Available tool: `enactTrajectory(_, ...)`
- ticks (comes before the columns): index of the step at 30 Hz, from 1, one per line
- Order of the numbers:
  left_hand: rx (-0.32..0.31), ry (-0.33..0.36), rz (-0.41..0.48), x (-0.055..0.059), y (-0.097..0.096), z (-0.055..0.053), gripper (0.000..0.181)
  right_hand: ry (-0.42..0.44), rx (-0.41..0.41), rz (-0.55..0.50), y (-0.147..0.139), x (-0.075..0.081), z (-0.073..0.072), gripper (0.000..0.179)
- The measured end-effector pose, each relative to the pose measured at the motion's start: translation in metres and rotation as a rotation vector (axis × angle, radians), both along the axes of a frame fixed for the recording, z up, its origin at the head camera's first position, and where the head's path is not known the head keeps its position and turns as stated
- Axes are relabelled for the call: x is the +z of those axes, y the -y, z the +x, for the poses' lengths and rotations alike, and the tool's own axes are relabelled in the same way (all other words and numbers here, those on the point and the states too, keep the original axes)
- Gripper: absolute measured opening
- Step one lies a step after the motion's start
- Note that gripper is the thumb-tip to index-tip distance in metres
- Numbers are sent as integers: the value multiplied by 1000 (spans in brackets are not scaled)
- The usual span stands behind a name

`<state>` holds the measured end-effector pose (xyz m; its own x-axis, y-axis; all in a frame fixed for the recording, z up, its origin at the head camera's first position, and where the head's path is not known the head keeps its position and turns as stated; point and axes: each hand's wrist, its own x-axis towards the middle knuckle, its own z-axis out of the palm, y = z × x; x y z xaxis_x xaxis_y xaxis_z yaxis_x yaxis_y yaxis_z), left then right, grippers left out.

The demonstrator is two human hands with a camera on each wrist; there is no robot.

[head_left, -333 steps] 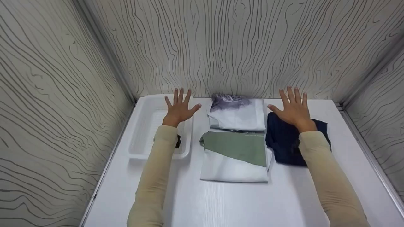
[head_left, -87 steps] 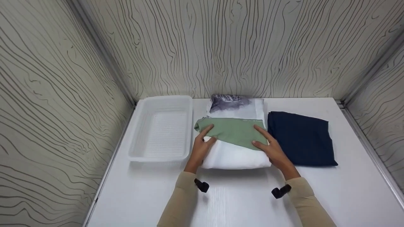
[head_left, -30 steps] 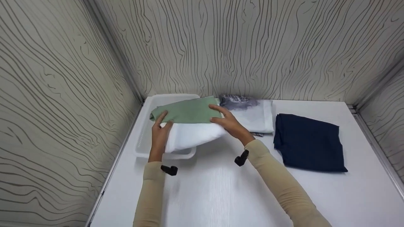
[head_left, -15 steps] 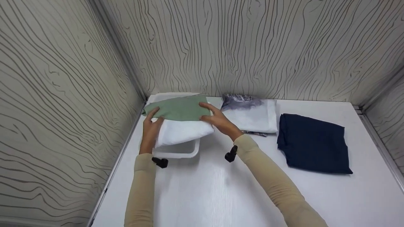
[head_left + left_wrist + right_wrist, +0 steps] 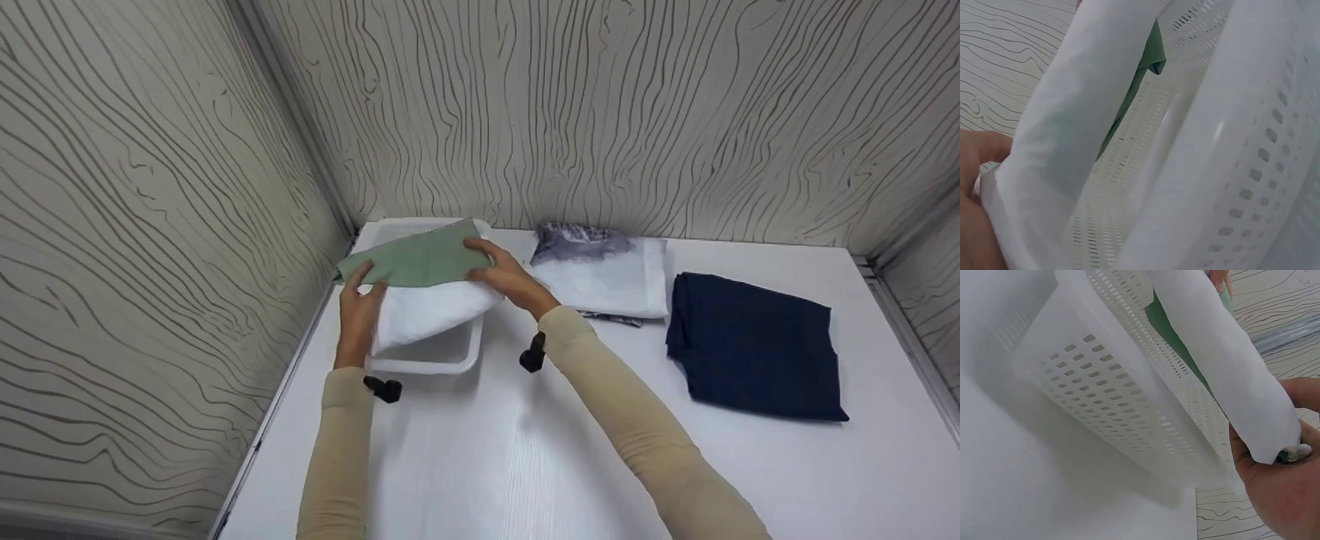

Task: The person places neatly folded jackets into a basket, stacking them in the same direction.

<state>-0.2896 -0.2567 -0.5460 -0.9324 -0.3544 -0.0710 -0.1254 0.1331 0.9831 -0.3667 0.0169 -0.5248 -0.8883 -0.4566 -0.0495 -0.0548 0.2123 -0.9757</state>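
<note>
A folded green-and-white garment (image 5: 424,289) hangs just above the white perforated basket (image 5: 442,364) at the table's far left. My left hand (image 5: 358,304) grips its left end, thumb on the green top. My right hand (image 5: 504,276) grips its right end. The left wrist view shows the white fold (image 5: 1067,129) and a green corner (image 5: 1154,53) over the basket floor (image 5: 1129,163). In the right wrist view the white fold (image 5: 1224,354) lies in my palm (image 5: 1283,495) above the basket wall (image 5: 1112,394).
A folded white garment with a grey print (image 5: 607,274) lies at the back centre. A folded navy garment (image 5: 754,345) lies to the right. Patterned walls (image 5: 150,187) close in the left, back and right. The white tabletop (image 5: 525,450) stretches toward me.
Both hands have carried the green-and-white garment left from the table centre to above the basket, and it now sits lower over it than half a second ago.
</note>
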Motion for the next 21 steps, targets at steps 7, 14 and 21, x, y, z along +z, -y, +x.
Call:
enactTrajectory(7,20,18,4,0,-2,5,61,-20,-8,46,6,2,-8,71)
enactTrajectory(14,11,-7,8,-3,-11,14,63,-87,-12,60,7,-4,-11,67)
enactTrajectory(21,5,34,1,-4,-21,31,70,-244,-24,222,14,-5,-16,59)
